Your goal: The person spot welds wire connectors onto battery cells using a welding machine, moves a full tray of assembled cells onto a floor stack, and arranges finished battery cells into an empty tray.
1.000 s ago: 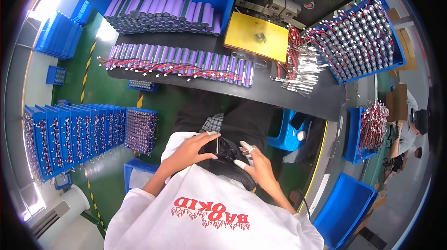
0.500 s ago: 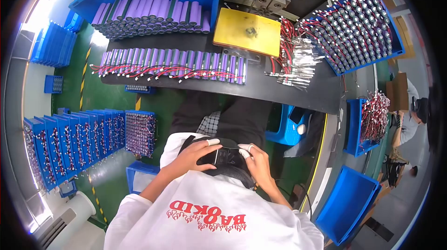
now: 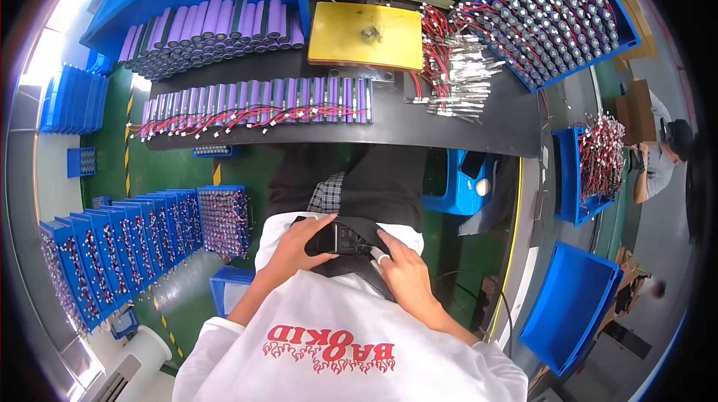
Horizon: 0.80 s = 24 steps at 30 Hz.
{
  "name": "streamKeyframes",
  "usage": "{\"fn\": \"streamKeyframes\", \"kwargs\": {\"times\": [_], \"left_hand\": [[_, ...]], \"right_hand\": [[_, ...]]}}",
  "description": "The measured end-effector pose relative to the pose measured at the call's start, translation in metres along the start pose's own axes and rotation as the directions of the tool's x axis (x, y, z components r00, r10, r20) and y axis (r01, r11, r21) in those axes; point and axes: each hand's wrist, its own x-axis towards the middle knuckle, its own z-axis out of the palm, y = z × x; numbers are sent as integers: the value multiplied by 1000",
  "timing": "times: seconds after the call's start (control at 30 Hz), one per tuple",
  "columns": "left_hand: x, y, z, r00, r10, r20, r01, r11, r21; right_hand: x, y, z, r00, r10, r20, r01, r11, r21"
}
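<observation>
Both hands are at my waist, on a black fabric waist pouch (image 3: 366, 271) with a black box-shaped device (image 3: 348, 238) showing in its opening. My left hand (image 3: 296, 246) is closed around the left end of the device, thumb below and fingers above. My right hand (image 3: 406, 270) grips the right edge of the pouch, its fingers curled and partly hidden by the fabric. A white band shows on one right finger. Beyond the hands, purple battery cells with red and black leads (image 3: 254, 105) stand in a row along the black bench (image 3: 449, 133).
A yellow plate (image 3: 365, 35) lies before a machine. Beside it are wired leads (image 3: 460, 73) and a blue tray of cells (image 3: 550, 17). Stacked purple cells (image 3: 209, 35) stand at left. Blue bins (image 3: 572, 308) and filled trays (image 3: 123, 252) flank me. Another person (image 3: 662, 151) is at far right.
The view has shifted, moving the bench up and left. My right hand has moved lower on the pouch, and more of the black device shows. My left hand stays around its left end.
</observation>
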Motion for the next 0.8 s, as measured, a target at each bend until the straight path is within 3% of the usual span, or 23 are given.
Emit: {"fn": "streamKeyframes", "kwargs": {"times": [0.03, 0.23, 0.43, 0.8], "left_hand": [[-1, 3, -2, 1000, -3, -1, 3, 1000, -7], [-2, 8, -3, 1000, 10, -17, -9, 999, 42], [-5, 6, -1, 997, -2, -77, 6, 999, 45], [-6, 2, 6, 988, 82, -131, -70, 993, 97]], "right_hand": [[-2, -3, 3, 999, 16, -47, -14, 998, 53], [4, -10, 16, 999, 27, -28, -31, 989, -142], [2, -14, 22, 996, 9, -88, -17, 996, -88], [15, -8, 46, 998, 2, -70, -26, 937, -348]]}}
